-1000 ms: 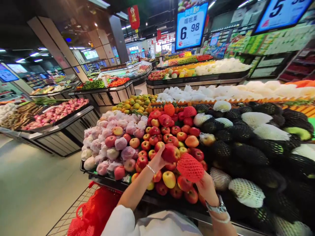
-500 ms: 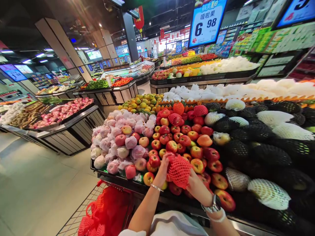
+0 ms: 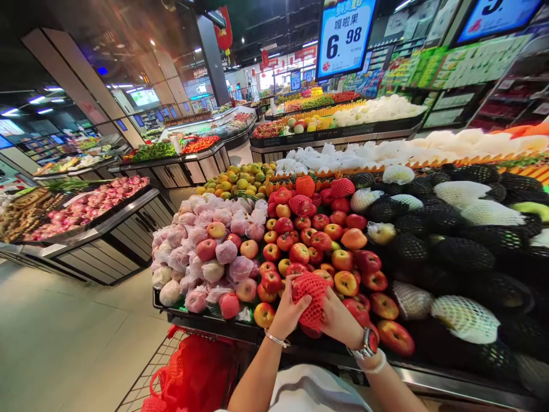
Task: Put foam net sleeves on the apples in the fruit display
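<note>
A red foam fruit net (image 3: 309, 300) is held between my two hands, just above the front of the apple pile; a rounded fruit seems to be inside, its surface mostly covered by the mesh. My left hand (image 3: 289, 309) grips the net from its left side, thumb laid across the front. On the other side my right hand (image 3: 338, 315) has its fingers closed round the net's edge. Loose red and yellow apples (image 3: 299, 253) lie behind and around both hands. Farther back in the pile are some apples in red nets (image 3: 301, 204).
Pink-wrapped fruit (image 3: 201, 246) is heaped to the left, and dark and white netted fruit (image 3: 465, 317) to the right. A wire cart (image 3: 143, 366) at lower left holds a heap of red nets (image 3: 193, 372). A price screen (image 3: 345, 37) hangs above.
My left thumb has come round onto the front of the net, and the net is drawn more snugly together between my hands. The view has shifted slightly.
</note>
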Demonstrator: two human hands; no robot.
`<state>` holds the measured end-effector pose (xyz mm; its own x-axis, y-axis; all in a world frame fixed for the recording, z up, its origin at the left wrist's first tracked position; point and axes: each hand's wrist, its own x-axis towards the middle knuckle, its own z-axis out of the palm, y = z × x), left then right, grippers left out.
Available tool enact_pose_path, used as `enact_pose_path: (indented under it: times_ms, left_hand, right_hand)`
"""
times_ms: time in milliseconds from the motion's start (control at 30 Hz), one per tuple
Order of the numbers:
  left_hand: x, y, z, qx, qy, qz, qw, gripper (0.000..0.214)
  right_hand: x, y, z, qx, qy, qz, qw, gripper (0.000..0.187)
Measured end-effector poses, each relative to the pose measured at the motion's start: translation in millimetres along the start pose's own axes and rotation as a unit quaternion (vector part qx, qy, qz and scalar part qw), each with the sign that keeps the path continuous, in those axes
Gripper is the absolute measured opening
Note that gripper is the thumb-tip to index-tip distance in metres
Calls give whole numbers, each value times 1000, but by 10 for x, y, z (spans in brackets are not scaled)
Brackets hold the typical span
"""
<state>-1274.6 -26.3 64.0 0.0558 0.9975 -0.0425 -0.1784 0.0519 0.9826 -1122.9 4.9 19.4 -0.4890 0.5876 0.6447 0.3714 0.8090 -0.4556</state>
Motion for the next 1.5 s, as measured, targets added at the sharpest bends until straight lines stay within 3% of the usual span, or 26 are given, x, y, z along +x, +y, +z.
enact_pose_path:
  times_ms: [133,333,567,767,867,967,1100,1200,1300,1500]
  left_hand:
    - [3,-110,56,-45,-9,1,999,67]
    - [54,-279,74,-94,68,-10,993,64]
    - [66,-323,89,-112,53,49,991,47]
    - [96,-449,43,-201,68,13,977,47]
    - [78,-379,20,-212,67,1,975,47]
    - [65,-293,1,-194,79,-4,978,49]
    - [75,-243,-11,-143,92,54,984,55]
    - [78,-236,5,-100,88,93,987,61]
    - [75,-263,46,-93,101,108,985,68]
    - [60,-289,165,-103,144,106,979,62]
  right_hand:
    - [-40,-10,77,36,153,47,986,33]
    - [15,-48,173,68,166,122,976,28]
    - [-48,-88,297,56,223,115,966,33]
    - [7,-146,98,22,171,110,979,21]
    - [-10,-196,-34,-13,230,82,970,12]
    - [-52,-211,-73,-11,285,80,955,15]
    - [-51,-192,-21,93,255,210,939,12]
    - [-38,-173,12,199,197,306,910,28]
    - [-62,-161,22,265,175,331,888,40]
    - [-133,-159,60,302,165,332,878,68]
